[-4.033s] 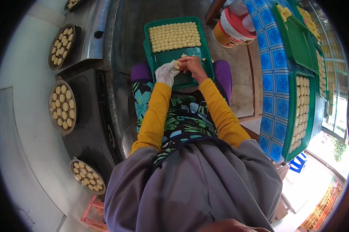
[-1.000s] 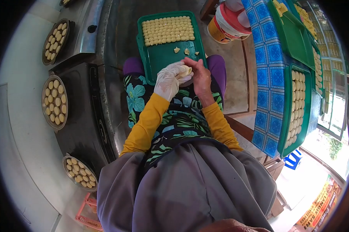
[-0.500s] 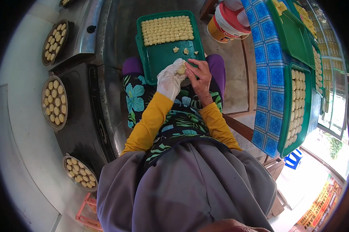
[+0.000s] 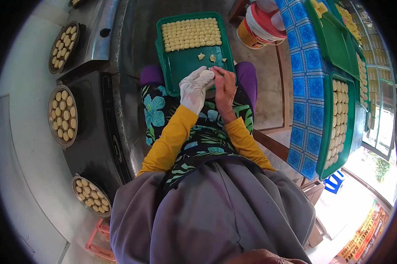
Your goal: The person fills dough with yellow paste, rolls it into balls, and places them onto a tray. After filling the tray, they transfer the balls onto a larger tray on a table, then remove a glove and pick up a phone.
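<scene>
My left hand, in a thin white glove, holds a small pale piece of dough at its fingertips. The bare fingers of my right hand are bent and pressed against the dough's right side. Both hands are over the near part of a green tray resting at my lap. Close rows of pale yellow dough balls fill the tray's far half. Nearer, a few torn dough scraps lie on the tray floor.
To the left, round pans of dough pieces sit on a black stove. At right, a table with a blue checked cloth bears green trays, one with rows of pale rounds. A red-lidded bucket stands on the floor.
My right hand has turned, its fingers curling in closer to the dough, which sits slightly higher. My left hand has barely moved. The tray's dough rows look the same.
</scene>
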Motion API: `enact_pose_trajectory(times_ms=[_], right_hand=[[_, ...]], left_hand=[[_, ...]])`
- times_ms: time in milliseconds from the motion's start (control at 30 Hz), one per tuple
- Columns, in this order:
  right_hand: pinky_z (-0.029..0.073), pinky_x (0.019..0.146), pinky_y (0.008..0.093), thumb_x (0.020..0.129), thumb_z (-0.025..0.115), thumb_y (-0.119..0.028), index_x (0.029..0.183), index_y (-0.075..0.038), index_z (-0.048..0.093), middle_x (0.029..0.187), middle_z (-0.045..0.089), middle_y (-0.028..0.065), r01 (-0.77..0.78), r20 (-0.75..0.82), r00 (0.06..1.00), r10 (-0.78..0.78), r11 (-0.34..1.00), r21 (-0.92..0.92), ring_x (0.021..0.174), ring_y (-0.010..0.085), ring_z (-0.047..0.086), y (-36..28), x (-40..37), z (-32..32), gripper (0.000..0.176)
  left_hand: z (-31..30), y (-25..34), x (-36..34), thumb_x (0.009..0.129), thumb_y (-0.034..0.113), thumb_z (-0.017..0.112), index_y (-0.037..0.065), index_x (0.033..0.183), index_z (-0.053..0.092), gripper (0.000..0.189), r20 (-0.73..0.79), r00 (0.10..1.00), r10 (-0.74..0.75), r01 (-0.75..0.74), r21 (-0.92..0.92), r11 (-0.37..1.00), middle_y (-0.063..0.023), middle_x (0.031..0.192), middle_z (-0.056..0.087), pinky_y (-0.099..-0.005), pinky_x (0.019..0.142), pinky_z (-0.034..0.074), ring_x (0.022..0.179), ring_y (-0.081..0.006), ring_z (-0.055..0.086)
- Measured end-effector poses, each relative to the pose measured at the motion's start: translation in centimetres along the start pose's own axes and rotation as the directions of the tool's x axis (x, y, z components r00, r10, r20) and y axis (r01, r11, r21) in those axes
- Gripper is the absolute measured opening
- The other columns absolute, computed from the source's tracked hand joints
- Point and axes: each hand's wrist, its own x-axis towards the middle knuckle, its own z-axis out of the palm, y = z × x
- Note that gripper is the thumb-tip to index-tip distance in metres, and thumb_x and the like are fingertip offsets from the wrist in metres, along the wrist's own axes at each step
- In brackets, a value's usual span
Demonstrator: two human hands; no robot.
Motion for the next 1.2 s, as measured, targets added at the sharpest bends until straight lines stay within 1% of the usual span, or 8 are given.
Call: enact_pose_trajectory(times_ms=[67,200,400,467,700,767,900,1200], right_hand=[[0.040,0.094,0.0404,0.100,0.043,-0.028,0.112,-0.005,0.070,0.114,0.061,0.0139,0.320,0.083,0.947,-0.310,0.901,-0.294,0.105,0.0278,0.050,-0.1,0.2,-0.6,0.038],[0.036,0.100,0.0420,0.100,0.042,-0.033,0.110,-0.005,0.071,0.120,0.059,0.0152,0.290,0.076,0.957,-0.280,0.927,-0.238,0.110,0.0300,0.049,-0.2,0.4,-1.0,0.041],[0.027,0.111,0.0396,0.102,0.024,-0.054,0.138,0.000,0.048,0.140,0.047,0.0161,0.013,0.237,0.967,-0.092,0.949,0.315,0.130,0.0299,0.041,-3.7,-0.2,1.3,0.069],[0.024,0.112,0.0389,0.101,0.018,-0.058,0.147,0.000,0.032,0.145,0.041,0.0183,-0.212,0.119,0.975,0.187,0.633,0.745,0.133,0.0296,0.038,-4.8,1.0,2.3,0.076],[0.026,0.111,0.0372,0.104,0.034,-0.041,0.146,-0.001,0.033,0.131,0.056,0.0171,-0.185,0.068,0.982,0.173,0.859,0.477,0.131,0.0244,0.040,-3.3,2.7,-0.4,0.058],[0.029,0.106,0.0395,0.099,0.049,-0.017,0.143,-0.001,0.039,0.127,0.059,0.0167,0.131,-0.001,0.991,-0.131,0.991,-0.035,0.123,0.0247,0.046,-2.2,1.5,-1.4,0.048],[0.028,0.107,0.0398,0.093,0.055,-0.011,0.142,0.000,0.040,0.134,0.053,0.0166,0.207,0.078,0.978,-0.193,0.938,-0.277,0.126,0.0287,0.042,-2.1,-0.5,-2.0,0.053],[0.028,0.108,0.0409,0.085,0.066,-0.010,0.143,0.000,0.038,0.128,0.059,0.0128,0.057,-0.098,0.994,-0.051,0.996,0.061,0.122,0.0261,0.045,-2.4,-0.3,-1.6,0.066]], left_hand=[[-0.3,0.1,0.3,0.087,-0.002,0.062,-0.009,0.126,0.051,0.040,-0.004,0.999,-0.040,0.040,0.038,0.998,-0.0172,0.111,0.062,-0.0342,0.080,0.057,0.093,-0.0257,0.066],[-0.3,-0.1,1.3,0.093,0.009,0.058,-0.005,0.130,0.049,0.040,0.054,0.997,-0.060,0.061,-0.001,0.998,-0.0184,0.116,0.060,-0.0361,0.084,0.054,0.102,-0.0259,0.063],[1.6,-1.1,1.6,0.102,0.039,0.039,0.005,0.142,0.038,0.052,0.043,0.991,-0.124,0.131,-0.252,0.959,-0.0117,0.130,0.051,-0.0425,0.100,0.044,0.121,-0.0278,0.050],[2.4,-1.0,0.6,0.102,0.044,0.039,0.003,0.147,0.031,0.061,0.196,0.979,-0.062,0.085,-0.113,0.990,-0.0088,0.136,0.047,-0.0369,0.110,0.034,0.122,-0.0206,0.048],[0.9,-0.5,0.9,0.101,0.027,0.049,-0.002,0.133,0.041,0.044,0.252,0.958,-0.135,0.222,-0.361,0.906,-0.0160,0.123,0.055,-0.0391,0.092,0.052,0.110,-0.0267,0.058],[0.7,-0.4,1.1,0.101,0.024,0.049,-0.002,0.133,0.041,0.042,0.230,0.964,-0.135,0.215,-0.368,0.905,-0.0160,0.122,0.056,-0.0386,0.093,0.052,0.110,-0.0266,0.058],[2.2,-1.3,0.1,0.101,0.017,0.047,-0.002,0.133,0.041,0.038,0.159,0.983,-0.089,0.139,-0.339,0.930,-0.0160,0.124,0.056,-0.0374,0.097,0.050,0.111,-0.0263,0.058],[2.8,-2.1,-0.2,0.101,0.012,0.048,-0.001,0.138,0.037,0.041,0.295,0.954,-0.047,0.151,-0.341,0.928,-0.0169,0.136,0.047,-0.0371,0.106,0.043,0.124,-0.0261,0.050]])
